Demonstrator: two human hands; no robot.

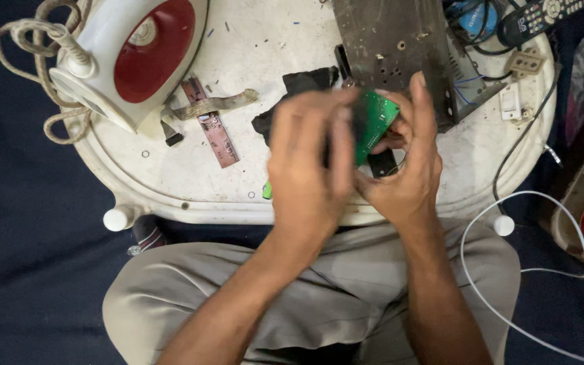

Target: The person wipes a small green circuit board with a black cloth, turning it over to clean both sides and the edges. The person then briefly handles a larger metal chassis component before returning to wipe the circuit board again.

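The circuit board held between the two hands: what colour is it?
Green. The circuit board shows in the head view, pinched between the left hand and right hand.

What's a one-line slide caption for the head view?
Both hands, left hand and right hand, hold a small green circuit board over a round white table beside a red-and-white clothes iron.

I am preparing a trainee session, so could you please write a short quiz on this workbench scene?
1. True or false: both hands hold the green circuit board.
2. Which lies farthest to the picture's left: (a) clothes iron, (b) remote control, (c) metal chassis?
3. What colour is the small board lying flat on the tray?

Key: 1 true, left hand and right hand; 2 a; 3 reddish brown.
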